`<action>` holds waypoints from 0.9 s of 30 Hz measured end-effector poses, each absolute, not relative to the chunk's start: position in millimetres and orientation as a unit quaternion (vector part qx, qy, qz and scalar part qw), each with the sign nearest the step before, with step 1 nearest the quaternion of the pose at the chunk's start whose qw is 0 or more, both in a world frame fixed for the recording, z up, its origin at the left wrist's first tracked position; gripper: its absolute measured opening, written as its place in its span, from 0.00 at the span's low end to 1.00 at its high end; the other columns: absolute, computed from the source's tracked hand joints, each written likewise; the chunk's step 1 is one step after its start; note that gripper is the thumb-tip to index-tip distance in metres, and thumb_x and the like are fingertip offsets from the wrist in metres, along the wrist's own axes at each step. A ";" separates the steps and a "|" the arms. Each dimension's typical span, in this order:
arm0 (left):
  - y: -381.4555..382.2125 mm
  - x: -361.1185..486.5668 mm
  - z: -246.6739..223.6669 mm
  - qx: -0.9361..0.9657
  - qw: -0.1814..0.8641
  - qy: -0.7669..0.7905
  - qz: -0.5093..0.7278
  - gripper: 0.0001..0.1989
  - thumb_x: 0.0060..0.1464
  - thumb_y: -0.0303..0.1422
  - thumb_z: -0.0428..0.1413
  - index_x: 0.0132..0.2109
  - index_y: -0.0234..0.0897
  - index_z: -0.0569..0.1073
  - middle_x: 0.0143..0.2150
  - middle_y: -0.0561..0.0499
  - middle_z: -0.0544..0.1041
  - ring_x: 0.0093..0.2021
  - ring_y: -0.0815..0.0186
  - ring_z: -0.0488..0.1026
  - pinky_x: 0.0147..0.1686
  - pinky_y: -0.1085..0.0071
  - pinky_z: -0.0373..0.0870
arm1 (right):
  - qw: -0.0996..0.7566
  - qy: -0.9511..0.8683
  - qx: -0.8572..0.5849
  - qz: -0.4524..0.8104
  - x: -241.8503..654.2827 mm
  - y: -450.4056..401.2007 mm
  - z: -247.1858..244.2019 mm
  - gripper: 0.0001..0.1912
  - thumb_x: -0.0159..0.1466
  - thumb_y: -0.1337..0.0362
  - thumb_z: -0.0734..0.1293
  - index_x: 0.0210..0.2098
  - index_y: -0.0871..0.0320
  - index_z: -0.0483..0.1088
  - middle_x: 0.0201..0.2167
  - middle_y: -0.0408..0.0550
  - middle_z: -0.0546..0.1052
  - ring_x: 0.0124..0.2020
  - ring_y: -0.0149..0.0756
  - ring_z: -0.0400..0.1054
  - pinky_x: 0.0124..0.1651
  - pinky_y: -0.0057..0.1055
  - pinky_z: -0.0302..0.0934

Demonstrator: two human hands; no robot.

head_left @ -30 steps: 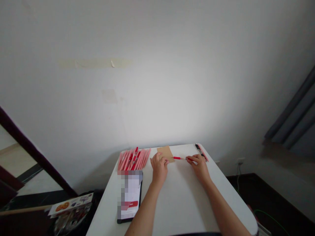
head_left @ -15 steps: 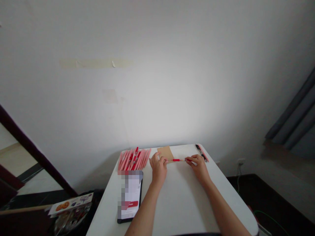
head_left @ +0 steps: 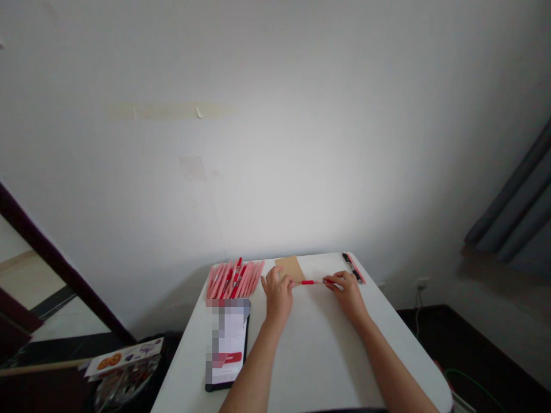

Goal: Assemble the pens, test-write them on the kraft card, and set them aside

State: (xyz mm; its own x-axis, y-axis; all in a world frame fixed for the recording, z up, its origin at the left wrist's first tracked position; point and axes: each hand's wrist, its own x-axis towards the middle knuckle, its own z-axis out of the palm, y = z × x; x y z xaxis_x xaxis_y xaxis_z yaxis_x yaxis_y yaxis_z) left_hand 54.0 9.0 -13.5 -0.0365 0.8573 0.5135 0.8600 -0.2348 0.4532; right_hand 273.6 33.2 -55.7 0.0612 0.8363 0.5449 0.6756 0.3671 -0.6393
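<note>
A slim red pen (head_left: 307, 282) with a clear section lies level between my two hands, above the far part of the white table (head_left: 318, 344). My left hand (head_left: 278, 291) pinches its left end, the other fingers raised and spread. At the opposite end, my right hand (head_left: 345, 291) grips the red tip between thumb and fingers. Just behind the left hand is a tan paper square (head_left: 290, 268). To the left lies a pile of pink and red pens (head_left: 236, 279). Black and pink pens (head_left: 353, 268) rest at the far right edge.
A phone or tablet (head_left: 228, 344) lies on the table beside my left forearm. Behind the table rises a white wall (head_left: 275, 172). On the floor at left stands a dark bin (head_left: 129, 384) with a printed box on it. A grey curtain (head_left: 516, 212) hangs at right.
The pen and the fingertips holding it have dropped very slightly toward me. Both hands keep their grip, and the other things stay put.
</note>
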 end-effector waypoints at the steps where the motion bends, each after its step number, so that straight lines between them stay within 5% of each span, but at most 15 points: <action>1: 8.9 54.2 -14.2 -0.697 0.002 -0.617 -0.366 0.08 0.56 0.29 0.52 0.35 0.41 0.76 0.56 0.45 0.66 0.60 0.56 0.60 0.62 0.42 0.48 | 0.468 -0.681 -0.557 0.085 273.3 33.0 -55.4 0.17 0.63 0.49 0.62 0.37 0.49 0.80 0.37 0.52 0.72 0.43 0.45 0.63 0.51 0.42 0.57; 27: 8.1 55.6 -14.2 -0.701 -0.025 -0.620 -0.351 0.05 0.53 0.31 0.56 0.36 0.43 0.77 0.56 0.47 0.68 0.61 0.56 0.61 0.62 0.40 0.49 | 0.463 -0.690 -0.548 0.097 267.5 27.9 -48.5 0.16 0.62 0.51 0.62 0.36 0.49 0.79 0.36 0.51 0.72 0.43 0.44 0.62 0.51 0.43 0.58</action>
